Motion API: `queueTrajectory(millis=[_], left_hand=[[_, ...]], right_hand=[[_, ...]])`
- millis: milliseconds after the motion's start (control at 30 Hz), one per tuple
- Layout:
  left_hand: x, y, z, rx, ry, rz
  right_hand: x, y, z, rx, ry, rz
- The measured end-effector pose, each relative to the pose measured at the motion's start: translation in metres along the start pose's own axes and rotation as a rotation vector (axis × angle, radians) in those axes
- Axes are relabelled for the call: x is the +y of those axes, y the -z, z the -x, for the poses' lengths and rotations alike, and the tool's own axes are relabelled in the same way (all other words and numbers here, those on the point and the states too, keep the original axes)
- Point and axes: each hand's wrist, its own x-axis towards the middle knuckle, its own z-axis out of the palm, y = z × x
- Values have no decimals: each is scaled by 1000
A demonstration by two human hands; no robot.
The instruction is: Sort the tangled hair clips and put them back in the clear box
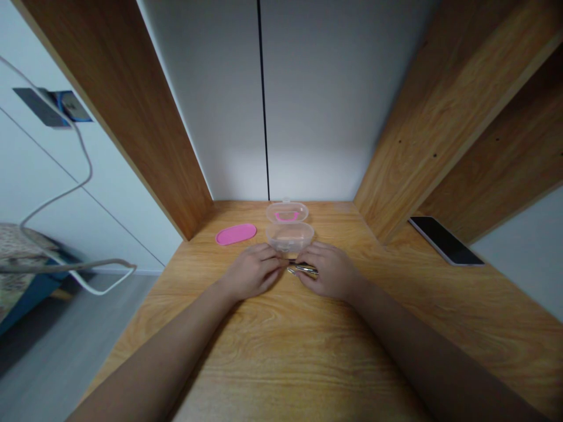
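A small clear plastic case [289,235] stands open on the wooden desk [281,351], its lid tipped back and showing a pink part inside. My left hand [251,271] and my right hand [329,271] meet just in front of the case. A small shiny metal tool [302,269] lies between the fingertips of both hands. My right hand's fingers are curled on it. My left hand's fingertips pinch toward its left end, but I cannot make out whether they hold it.
A flat pink oval piece [236,234] lies left of the case. A dark phone [446,240] rests on the desk at the right, by a wooden side panel. A white cable [74,193] hangs at the left beyond the desk edge.
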Motion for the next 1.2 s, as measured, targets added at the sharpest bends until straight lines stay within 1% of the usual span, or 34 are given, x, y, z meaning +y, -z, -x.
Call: queueTrajectory(millis=[133,233,367,500,633,800,1000,1200], left_hand=[[-1,-4,0,-77,19,30],[-3,-5,1,-108,25,11],[-3,-5,1,-85,46,-24],[-2,-4,1,-73,49,-5],[-4,-5,1,-97,39,14],[-5,-4,2,-101,45,-10],[0,0,-1,-80,51,-14],[1,0,1,-25,102,9]], right_hand=[[0,-2,2,-23,43,-80],[0,-4,2,-36,66,-141],[0,-7,2,-43,104,-186],[1,-8,2,-14,132,-221],[1,-8,2,-4,122,-238],[4,-11,3,-6,75,-246],[9,-13,4,60,101,-224],[10,-10,2,197,146,-214]])
